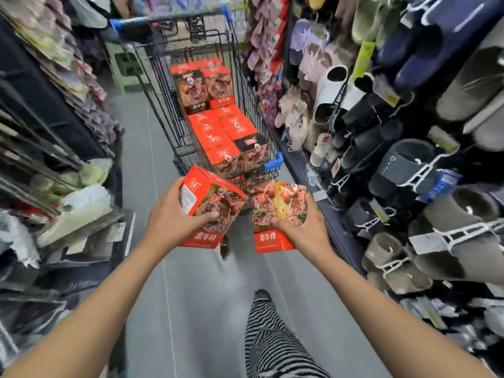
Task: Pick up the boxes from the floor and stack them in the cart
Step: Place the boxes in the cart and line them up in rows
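I hold two red boxes printed with a meat picture. My left hand (174, 216) grips one red box (210, 203), tilted, its top corner toward the cart. My right hand (300, 227) grips the other red box (275, 211), its face turned up at me. Both are held above the grey floor, just short of the near end of the wire cart (191, 126). Several matching boxes (223, 129) are stacked in the cart's basket, some upright at the far end, others lying in rows.
The aisle is narrow. Racks of slippers (395, 148) line the right side close to the cart. Shelves of packaged goods (68, 186) line the left. A pale plastic stool (125, 66) stands beyond the cart. My striped trouser leg (270, 336) is below.
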{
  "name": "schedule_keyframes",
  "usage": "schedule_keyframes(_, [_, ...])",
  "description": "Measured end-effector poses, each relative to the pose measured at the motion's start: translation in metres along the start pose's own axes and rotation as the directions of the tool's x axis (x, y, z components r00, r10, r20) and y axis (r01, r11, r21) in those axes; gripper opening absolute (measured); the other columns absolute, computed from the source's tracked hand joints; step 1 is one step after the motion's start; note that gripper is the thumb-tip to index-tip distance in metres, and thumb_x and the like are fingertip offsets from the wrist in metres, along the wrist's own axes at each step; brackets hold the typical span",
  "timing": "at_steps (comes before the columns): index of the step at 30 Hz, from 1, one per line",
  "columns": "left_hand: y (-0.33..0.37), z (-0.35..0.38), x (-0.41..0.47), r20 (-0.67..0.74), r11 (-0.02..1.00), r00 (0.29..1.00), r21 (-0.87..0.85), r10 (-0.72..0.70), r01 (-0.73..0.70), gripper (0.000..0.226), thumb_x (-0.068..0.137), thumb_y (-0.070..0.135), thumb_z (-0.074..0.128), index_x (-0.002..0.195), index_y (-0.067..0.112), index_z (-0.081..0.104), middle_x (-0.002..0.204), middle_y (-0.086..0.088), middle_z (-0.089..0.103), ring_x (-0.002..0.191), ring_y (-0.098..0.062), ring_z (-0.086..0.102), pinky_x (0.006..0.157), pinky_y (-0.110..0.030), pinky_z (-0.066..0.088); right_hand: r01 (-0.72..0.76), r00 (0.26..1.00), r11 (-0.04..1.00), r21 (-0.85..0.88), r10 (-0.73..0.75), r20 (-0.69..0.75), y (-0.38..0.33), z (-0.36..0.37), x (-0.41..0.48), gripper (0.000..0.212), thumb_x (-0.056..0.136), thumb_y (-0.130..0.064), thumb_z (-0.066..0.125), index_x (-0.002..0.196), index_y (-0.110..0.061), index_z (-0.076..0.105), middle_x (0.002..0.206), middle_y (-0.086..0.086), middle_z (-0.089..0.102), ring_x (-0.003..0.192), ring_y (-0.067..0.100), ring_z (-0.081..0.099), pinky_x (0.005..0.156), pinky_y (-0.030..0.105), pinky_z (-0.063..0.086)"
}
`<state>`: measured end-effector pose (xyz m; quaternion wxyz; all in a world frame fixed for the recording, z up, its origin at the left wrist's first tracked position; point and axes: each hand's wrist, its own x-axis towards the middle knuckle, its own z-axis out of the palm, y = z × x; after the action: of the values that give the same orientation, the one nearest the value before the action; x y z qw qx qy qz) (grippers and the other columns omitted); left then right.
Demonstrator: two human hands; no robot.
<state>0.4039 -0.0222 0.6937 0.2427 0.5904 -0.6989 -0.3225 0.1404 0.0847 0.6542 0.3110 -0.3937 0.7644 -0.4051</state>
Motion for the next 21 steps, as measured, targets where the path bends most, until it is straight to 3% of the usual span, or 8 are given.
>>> schedule_keyframes(7, [0.020,0.002,0.121,-0.054,0.995,0.998,0.093,-0.016,0.021,0.097,0.052,0.067,0.080,0.134,0.043,0.034,0.125,0.008,0.057,0.113,-0.019,0.055,0.094,-0.044,0.047,0.063,0.995,0.995,-0.072,-0.057,0.083,-0.046,0.023,0.157,0.100,0.048,-0.071,0.075,0.135,-0.035,0.039,0.118,-0.005,0.062,0.113,0.021,0.057,0.098,0.044,0.047])
schedule_keyframes(11, [0.019,-0.001,0.173,-0.092,1.000,0.996,0.031,0.009,-0.006,0.089,0.060,0.050,0.085,0.133,0.032,0.039,0.123,0.013,0.053,0.115,-0.013,0.051,0.093,-0.034,0.042,0.069,0.994,0.997,-0.043,-0.065,0.084,-0.066,0.039,0.220,0.102,0.048,-0.075,0.073,0.136,-0.037,0.038,0.119,-0.004,0.060,0.115,0.021,0.055,0.100,0.045,0.046])
schedule_keyframes(16, [0.000,-0.006,0.251,-0.007,0.997,1.000,-0.076,0.005,-0.006,0.090,0.053,0.065,0.083,0.127,0.038,0.039,0.120,0.012,0.060,0.111,-0.012,0.058,0.094,-0.044,0.049,0.053,0.993,0.997,-0.057,-0.047,0.105,-0.088,0.066,0.293,0.122,0.040,-0.087,0.067,0.144,-0.035,0.031,0.131,0.001,0.053,0.121,0.021,0.052,0.103,0.044,0.044])
schedule_keyframes(21, [-0.019,-0.004,0.312,-0.011,0.992,0.999,-0.120,-0.036,0.034,0.089,0.054,0.062,0.085,0.122,0.042,0.031,0.122,0.008,0.054,0.115,-0.013,0.053,0.099,-0.041,0.045,0.001,0.996,0.999,-0.051,0.003,0.088,-0.104,0.094,0.349,0.133,0.032,-0.094,0.062,0.146,-0.033,0.029,0.141,0.000,0.048,0.128,0.022,0.047,0.106,0.047,0.042])
